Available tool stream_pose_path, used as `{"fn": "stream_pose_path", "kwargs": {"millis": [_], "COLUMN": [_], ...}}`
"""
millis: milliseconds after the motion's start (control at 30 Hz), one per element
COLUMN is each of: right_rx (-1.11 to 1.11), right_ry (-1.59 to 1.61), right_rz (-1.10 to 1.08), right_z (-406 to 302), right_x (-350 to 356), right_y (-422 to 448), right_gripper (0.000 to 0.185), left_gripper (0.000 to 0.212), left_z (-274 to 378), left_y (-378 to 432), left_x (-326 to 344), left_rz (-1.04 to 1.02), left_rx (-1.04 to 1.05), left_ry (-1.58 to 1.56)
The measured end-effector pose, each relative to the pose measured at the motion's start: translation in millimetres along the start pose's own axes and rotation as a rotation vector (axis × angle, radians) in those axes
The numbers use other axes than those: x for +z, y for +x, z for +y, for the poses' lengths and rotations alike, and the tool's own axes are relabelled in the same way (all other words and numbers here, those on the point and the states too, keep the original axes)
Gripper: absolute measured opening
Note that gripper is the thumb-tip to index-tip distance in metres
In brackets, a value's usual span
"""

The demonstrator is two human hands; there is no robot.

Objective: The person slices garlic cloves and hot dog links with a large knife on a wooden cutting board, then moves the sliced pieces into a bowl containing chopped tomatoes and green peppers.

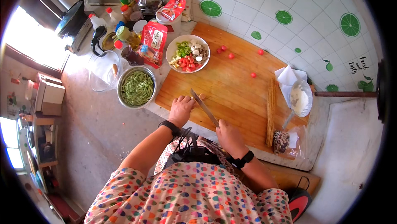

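My right hand [229, 138] grips the handle of a kitchen knife [204, 107], its blade slanting up and left over the wooden cutting board [235, 100]. On the left edge of the board, my left hand [180, 111] has its fingers curled over a small light-brown piece of food [195, 103], mostly hidden beneath them. A round brown slice [202, 96] lies just beyond the blade. Farther back, a white plate [169, 48] holds separate heaps of chopped green pepper, red pieces that look like tomato, pale slices and yellowish bits.
Left of the board stands a steel bowl [119, 95] of cut green beans beside a clear bowl [102, 75]. Bottles and a red packet [153, 42] crowd behind. Several small red balls [231, 56] dot the board. Rightward lie a yellowish stick bundle [270, 112] and a white-powder bowl [307, 106].
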State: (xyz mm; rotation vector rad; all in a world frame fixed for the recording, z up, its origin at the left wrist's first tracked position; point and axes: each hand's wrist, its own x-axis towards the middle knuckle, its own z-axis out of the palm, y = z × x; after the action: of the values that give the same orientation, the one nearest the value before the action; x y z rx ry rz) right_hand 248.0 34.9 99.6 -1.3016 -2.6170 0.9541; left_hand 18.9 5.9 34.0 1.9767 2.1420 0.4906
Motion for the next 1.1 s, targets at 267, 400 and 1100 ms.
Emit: {"fn": "stream_pose_path", "kwargs": {"millis": [267, 400, 1100], "right_rx": [0.043, 0.018, 0.065], "right_ry": [-0.159, -0.072, -0.018], "right_rz": [-0.07, -0.105, -0.063], "right_z": [-11.6, -18.6, 5.0], "right_x": [-2.6, -1.5, 1.1], "right_y": [0.2, 13.5, 2.7], "right_gripper": [0.016, 0.015, 0.013], "left_gripper": [0.019, 0.017, 0.017], "left_z": [-0.1, -0.4, -5.1], "left_y": [1.5, 4.3, 4.4], "left_x": [-0.6, -2.5, -1.7], "left_rz": [-0.008, -0.019, 0.003], "left_rx": [0.0, -0.004, -0.018], "left_ry": [-0.027, -0.027, -0.103]}}
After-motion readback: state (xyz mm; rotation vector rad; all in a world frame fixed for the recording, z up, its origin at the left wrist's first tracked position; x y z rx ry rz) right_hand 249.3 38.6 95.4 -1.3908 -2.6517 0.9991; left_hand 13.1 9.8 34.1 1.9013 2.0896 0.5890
